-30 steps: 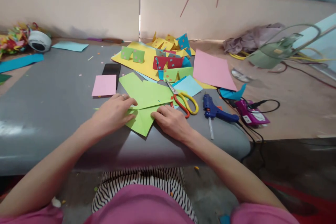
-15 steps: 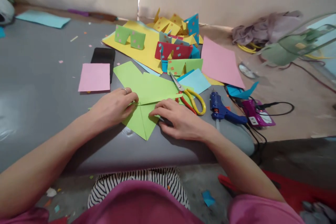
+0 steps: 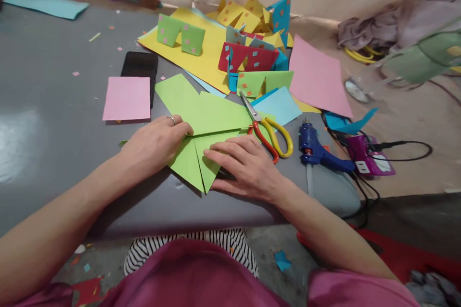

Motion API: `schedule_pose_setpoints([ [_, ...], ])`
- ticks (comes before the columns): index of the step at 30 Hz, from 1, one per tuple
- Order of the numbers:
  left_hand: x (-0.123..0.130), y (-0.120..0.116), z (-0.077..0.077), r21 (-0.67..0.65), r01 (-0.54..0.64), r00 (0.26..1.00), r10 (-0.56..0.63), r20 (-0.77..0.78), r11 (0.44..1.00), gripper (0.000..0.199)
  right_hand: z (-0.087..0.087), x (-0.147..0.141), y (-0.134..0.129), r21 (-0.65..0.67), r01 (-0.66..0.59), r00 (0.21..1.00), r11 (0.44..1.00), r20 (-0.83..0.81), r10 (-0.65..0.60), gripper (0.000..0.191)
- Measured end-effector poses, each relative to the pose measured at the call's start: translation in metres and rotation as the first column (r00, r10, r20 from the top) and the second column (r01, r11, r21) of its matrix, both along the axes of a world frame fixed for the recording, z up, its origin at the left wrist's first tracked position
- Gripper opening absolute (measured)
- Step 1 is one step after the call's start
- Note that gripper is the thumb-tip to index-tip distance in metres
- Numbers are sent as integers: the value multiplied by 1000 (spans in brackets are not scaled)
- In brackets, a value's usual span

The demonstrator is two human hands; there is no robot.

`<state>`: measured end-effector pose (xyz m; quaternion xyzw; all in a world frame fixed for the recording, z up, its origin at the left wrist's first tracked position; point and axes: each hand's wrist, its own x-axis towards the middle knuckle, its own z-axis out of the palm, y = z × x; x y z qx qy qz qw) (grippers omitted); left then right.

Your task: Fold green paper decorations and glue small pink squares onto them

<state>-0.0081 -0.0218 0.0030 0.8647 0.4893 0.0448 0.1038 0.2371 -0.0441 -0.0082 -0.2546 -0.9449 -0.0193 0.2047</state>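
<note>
Green paper [image 3: 216, 111], with a crease or edge running across it and a slit in its lower part, lies on the table before me. My left hand [image 3: 158, 141], a ring on one finger, is closed at the paper's left side, fingertips pinching it at the crease. On the lower right part of the paper rests my right hand [image 3: 247, 165], its fingers stretched out and the thumb apart near the lower edge. Scissors [image 3: 266, 129] with red and yellow handles lie just beyond the right hand, blades slightly parted.
A blue glue gun [image 3: 317, 148] and a purple power strip [image 3: 370, 156] are to the right. Folded, dotted paper shapes [image 3: 252, 57] stand at the back. Pink square paper [image 3: 127, 98] partly covers a black phone [image 3: 139, 64]. A large pink sheet [image 3: 319, 76] lies back right.
The view has shifted slightly. The paper's crosswise edge, raised toward the right before, lies flatter. The lower slit gapes a little more, and my right hand's fingers are more spread over the paper.
</note>
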Motion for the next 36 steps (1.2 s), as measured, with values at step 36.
schedule_pose_setpoints([
  [36, 8, -2, 0, -25, -93, 992, 95, 80, 995, 29, -15, -15, 2, -556, 160, 890, 815, -275, -362, 14],
])
